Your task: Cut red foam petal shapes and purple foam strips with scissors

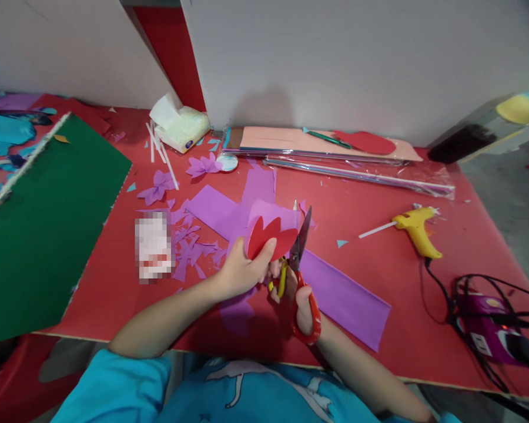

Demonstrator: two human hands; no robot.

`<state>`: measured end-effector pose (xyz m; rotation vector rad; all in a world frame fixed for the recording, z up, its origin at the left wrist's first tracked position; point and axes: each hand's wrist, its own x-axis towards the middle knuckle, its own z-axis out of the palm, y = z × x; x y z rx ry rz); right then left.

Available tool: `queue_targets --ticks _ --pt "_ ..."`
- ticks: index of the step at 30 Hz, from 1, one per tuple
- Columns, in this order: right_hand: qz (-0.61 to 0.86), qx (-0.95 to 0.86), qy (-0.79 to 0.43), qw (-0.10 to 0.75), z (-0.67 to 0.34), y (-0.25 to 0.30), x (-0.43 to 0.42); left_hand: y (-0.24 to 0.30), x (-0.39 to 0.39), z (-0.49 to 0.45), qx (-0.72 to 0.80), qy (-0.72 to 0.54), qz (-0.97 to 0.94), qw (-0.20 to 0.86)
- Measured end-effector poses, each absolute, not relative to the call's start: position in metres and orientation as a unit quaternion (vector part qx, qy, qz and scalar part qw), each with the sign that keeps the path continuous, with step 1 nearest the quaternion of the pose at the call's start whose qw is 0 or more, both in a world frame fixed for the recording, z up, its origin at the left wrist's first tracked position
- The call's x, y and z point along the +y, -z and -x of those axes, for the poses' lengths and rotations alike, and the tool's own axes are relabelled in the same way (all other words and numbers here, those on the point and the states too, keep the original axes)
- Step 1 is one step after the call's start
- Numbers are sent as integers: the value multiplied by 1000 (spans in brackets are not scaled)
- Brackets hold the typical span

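My left hand is closed on a red petal-shaped paper cutout, its thumb pressing the cutout against a piece of purple paper behind it. In my right hand are scissors with red and yellow handles. Their blades stand apart at the right edge of the purple paper. Beneath both hands lie purple paper strips. Purple scraps are scattered to the left of my left hand, and purple paper flowers rest farther back.
A yellow glue gun lies at right, its cord near a purple box with black cables. A green board covers the left side. At the back are a tissue pack and wrapped paper sheets with a green pen.
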<state>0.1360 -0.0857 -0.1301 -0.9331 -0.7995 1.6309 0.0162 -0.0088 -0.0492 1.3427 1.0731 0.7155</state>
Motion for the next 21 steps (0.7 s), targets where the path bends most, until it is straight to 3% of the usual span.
queue_targets --ticks 21 --pt "371 -366 -685 510 -138 121 -81 47 -8 -17 451 -310 -581 602"
